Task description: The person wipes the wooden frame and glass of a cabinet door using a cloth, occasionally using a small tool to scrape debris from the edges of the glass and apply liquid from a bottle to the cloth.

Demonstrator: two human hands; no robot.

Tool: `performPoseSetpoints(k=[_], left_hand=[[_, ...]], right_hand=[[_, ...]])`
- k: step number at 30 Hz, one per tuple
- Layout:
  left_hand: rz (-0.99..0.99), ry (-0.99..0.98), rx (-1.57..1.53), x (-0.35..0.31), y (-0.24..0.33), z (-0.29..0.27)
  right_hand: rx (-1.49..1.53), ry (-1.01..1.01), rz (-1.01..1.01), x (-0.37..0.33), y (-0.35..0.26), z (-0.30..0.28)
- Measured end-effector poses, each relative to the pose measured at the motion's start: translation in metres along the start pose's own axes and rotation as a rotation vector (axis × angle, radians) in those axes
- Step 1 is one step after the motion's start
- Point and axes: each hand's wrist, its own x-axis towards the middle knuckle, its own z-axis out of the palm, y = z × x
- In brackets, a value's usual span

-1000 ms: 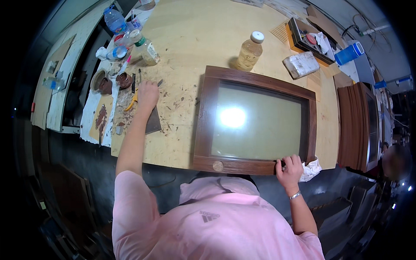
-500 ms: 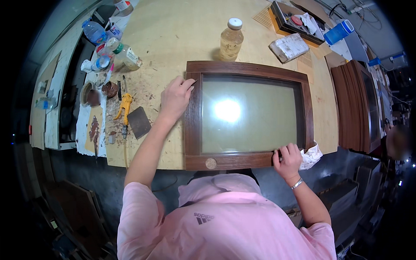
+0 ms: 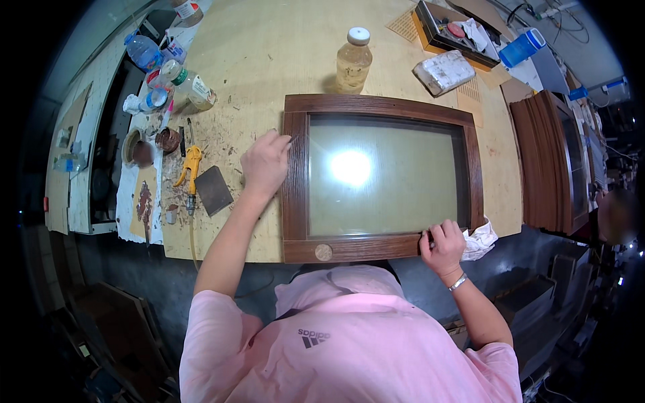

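Observation:
A dark brown wooden cabinet door (image 3: 295, 181) with a glass pane (image 3: 386, 181) lies flat on the worktable in front of me. My left hand (image 3: 265, 164) is at its left edge, fingers curled together; whatever they may pinch is too small to make out. On the near rail, toward the right corner, rests my right hand (image 3: 443, 248), its fingers bent and closed. A small dark bit shows at those fingertips, its kind unclear. Beside that hand a crumpled white cloth (image 3: 480, 242) sits against the door's corner. A round tan spot (image 3: 323, 252) marks the near rail.
Left of the door lie a dark flat pad (image 3: 213, 191) and a yellow air blow gun (image 3: 191, 168) with a hose. Several bottles stand farther left. A capped bottle (image 3: 353, 64) stands behind the door. Stacked brown panels (image 3: 547, 164) are at the right, a tool box (image 3: 457, 33) at the back.
My left hand has slid off the top of the left stile to just outside its edge, a little nearer to me. My right hand keeps its place on the near rail.

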Motion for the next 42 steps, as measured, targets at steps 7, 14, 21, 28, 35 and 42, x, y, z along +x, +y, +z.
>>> performPoseSetpoints(k=[7,14,21,28,35,42], left_hand=[[0.011,0.017,-0.007,0.007,0.001,0.001],[0.055,0.003,0.015,0.038,-0.005,0.013],[0.182,-0.025,0.048,-0.017,0.005,-0.011],[0.305,-0.127,-0.139,-0.118,0.025,-0.058],[0.274,-0.117,-0.229,-0.157,0.061,-0.069],[0.021,-0.068,-0.207,-0.171,0.091,-0.064]], right_hand=[[0.000,0.001,0.001,-0.001,0.001,0.001],[0.002,0.012,-0.012,0.000,0.000,0.000],[-0.005,0.011,-0.004,-0.001,0.000,0.002],[-0.007,0.026,-0.009,-0.003,0.000,0.003],[-0.003,0.038,-0.011,-0.005,0.004,0.004],[0.016,0.019,-0.026,-0.005,0.005,0.003]])
